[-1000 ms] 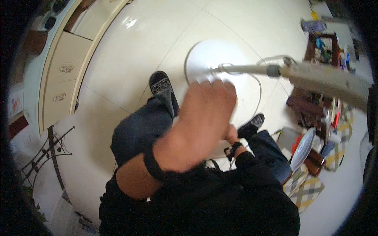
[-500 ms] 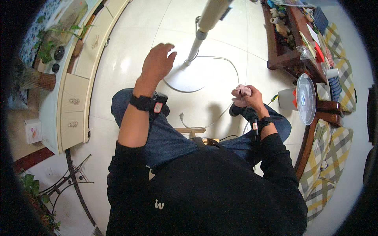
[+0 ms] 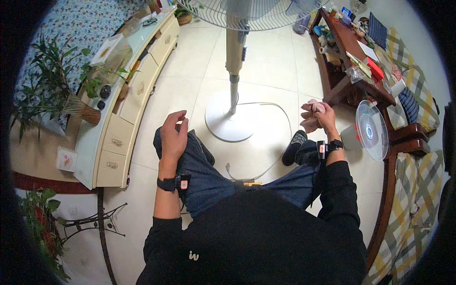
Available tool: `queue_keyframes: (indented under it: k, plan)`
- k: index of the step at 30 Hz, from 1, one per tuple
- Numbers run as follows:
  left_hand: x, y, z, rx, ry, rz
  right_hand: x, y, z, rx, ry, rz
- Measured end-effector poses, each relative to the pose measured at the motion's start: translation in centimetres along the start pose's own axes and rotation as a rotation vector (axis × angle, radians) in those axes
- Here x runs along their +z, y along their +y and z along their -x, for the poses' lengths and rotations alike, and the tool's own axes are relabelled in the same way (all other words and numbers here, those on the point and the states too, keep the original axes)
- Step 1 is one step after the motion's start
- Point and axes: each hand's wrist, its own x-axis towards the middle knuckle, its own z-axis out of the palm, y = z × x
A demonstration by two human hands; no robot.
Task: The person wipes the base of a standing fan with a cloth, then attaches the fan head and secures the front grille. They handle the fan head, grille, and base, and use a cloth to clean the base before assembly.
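Observation:
A crumpled pink cloth hangs from my right hand, whose fingers are closed on it, out over my right foot. My left hand is empty above my left knee, its fingers loosely curled and apart. In front of me stands a pedestal fan, with its pole upright on a round white base. At the top edge shows part of its wire grille; the rest of the fan head is cut off. Neither hand touches the fan.
The fan's cord loops over the tiled floor to a plug between my legs. A round grille cover leans by a grey bin at right. A cream cabinet stands left, a dark wooden table far right.
The view has tilted up, bringing the fan's grille in. My left hand has drawn back from beside the pole. My right hand, still on the cloth, is farther out to the right.

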Motion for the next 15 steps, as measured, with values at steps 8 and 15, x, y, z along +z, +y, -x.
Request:
queue_keyframes:
  k: [8, 15]
  plan:
    - [-1.7, 2.5, -0.5, 0.076, 0.018, 0.098, -3.9, 3.5, -3.8, 0.122, 0.295, 0.116]
    - [1.9, -0.5, -6.2, 0.053, -0.04, 0.217, -3.1, -0.3, -6.7, 0.104, 0.297, 0.309]
